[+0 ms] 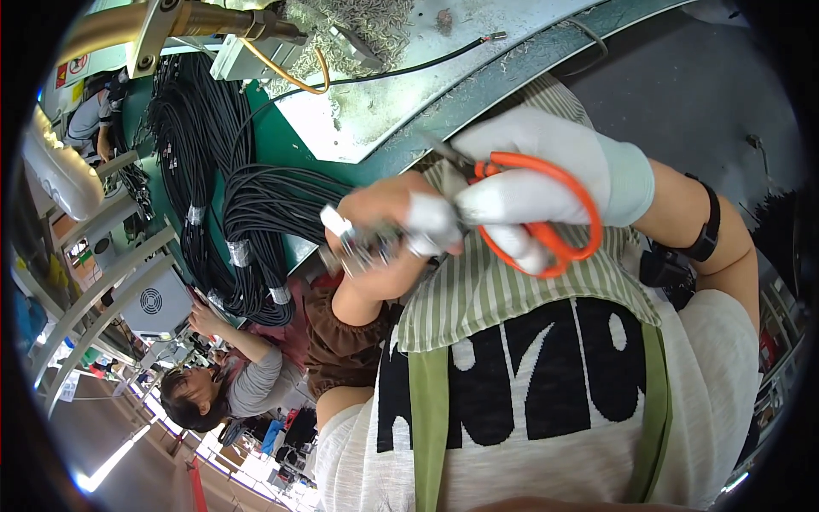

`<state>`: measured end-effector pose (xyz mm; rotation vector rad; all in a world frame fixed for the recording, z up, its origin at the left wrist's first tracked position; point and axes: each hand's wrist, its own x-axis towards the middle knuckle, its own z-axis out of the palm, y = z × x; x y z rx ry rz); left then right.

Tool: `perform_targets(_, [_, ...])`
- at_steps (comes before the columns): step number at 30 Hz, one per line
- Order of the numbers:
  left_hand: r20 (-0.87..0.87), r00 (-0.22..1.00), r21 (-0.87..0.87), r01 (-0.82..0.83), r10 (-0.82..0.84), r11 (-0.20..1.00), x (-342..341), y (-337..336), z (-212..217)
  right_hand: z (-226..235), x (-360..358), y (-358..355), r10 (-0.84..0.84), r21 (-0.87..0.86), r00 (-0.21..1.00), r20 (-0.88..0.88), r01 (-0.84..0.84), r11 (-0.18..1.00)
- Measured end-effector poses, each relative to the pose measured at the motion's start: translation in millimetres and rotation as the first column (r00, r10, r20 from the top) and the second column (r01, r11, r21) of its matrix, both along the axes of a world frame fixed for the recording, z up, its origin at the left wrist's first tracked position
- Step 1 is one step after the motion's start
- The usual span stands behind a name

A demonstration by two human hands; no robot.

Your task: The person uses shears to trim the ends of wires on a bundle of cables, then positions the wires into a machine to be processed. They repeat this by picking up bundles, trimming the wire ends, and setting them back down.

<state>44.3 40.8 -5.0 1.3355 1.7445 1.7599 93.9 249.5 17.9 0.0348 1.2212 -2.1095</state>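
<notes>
My right hand (546,162), in a white glove, is closed on scissors with orange handles (594,209). Their dark blades point toward my left hand and are blurred. My left hand (388,222), with white wraps on some fingers, is closed around a cluster of cable ends (375,247); small metallic and white tips show there, smeared by motion. From that hand a bundle of black cables (286,192) runs left over the green bench. The hands nearly touch in front of my striped apron (503,299).
More black cable bundles (192,128) hang over the green bench (294,136). A whitish plate (341,128) carries a heap of small metal bits (375,26), with a single black cable (409,68) across it. A brass-coloured machine arm (205,21) reaches above. A co-worker (247,375) sits left.
</notes>
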Motion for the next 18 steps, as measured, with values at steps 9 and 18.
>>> perform_targets(9, [0.637, 0.585, -0.331, -0.38, 0.502, 0.864, 10, 14, 19, -11, -5, -1, 0.357, 0.413, 0.312, -0.881, 0.875, 0.255])
perform_targets(18, [0.277, 0.709, -0.411, -0.523, 0.649, 0.747, 13, 29, 17, -6, 12, 3, 0.6, 0.671, 0.488, -0.633, 0.733, 0.111])
